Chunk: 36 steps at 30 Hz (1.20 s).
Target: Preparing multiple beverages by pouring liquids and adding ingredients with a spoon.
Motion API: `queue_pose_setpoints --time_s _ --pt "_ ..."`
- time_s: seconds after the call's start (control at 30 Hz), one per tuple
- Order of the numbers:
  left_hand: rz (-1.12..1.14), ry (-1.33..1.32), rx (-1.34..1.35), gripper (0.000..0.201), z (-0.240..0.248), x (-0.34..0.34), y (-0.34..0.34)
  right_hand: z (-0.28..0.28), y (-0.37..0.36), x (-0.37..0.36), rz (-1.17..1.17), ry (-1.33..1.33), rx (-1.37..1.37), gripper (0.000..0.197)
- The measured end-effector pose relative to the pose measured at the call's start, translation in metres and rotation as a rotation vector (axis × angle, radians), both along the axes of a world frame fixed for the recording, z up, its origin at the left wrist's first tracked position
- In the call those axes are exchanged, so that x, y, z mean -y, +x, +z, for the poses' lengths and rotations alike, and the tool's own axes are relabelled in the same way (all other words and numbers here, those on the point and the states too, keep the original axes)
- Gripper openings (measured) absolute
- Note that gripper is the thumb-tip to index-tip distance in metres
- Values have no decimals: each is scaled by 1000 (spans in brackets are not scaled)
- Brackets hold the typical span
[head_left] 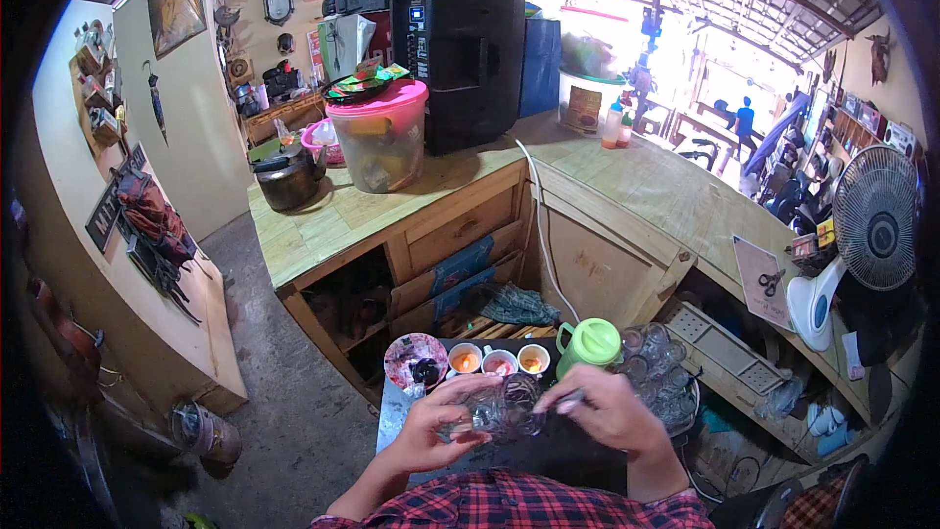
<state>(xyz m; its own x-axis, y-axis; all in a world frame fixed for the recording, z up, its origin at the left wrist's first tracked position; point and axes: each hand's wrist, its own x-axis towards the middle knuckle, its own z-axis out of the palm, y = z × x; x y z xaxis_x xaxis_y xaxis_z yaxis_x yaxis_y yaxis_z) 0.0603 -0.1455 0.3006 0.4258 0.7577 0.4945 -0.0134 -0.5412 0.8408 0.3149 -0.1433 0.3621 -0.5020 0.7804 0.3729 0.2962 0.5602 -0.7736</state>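
Note:
My left hand (439, 428) is closed around a clear drinking glass (504, 409), which looks tilted, with dark streaks showing at its right part. At the right end of the glass is my right hand (609, 409), its fingers pinched on a small shiny thing too blurred to name. Just beyond stand three white cups, one (465, 360) with something orange inside. Beside them are a green lidded pitcher (590, 345) and a round red-and-white patterned dish (416, 360) with a black object on it. Several upturned clear glasses (658, 372) crowd the right side.
A wooden counter (627, 186) wraps around ahead, bearing a black speaker (460, 59), a pink-lidded tub (380, 142) and a kettle (286, 176). On the right stand a fan (876, 225) and scissors (771, 281). A white cable (541, 225) hangs down the counter front.

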Motion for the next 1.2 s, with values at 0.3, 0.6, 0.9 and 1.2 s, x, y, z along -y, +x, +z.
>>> queue_pose_setpoints --time_s 0.3,0.6,0.9,1.2 --pt "188 107 142 34 -7 8 6 -2 14 -1 85 -243 -154 23" --pt "265 286 81 37 -7 6 4 -20 19 2 30 -144 -435 28" --pt "282 340 32 36 -2 7 6 -34 15 2 -59 -302 -841 36" --pt "294 395 -65 34 -7 7 13 -41 -1 6 -120 -394 -626 42"
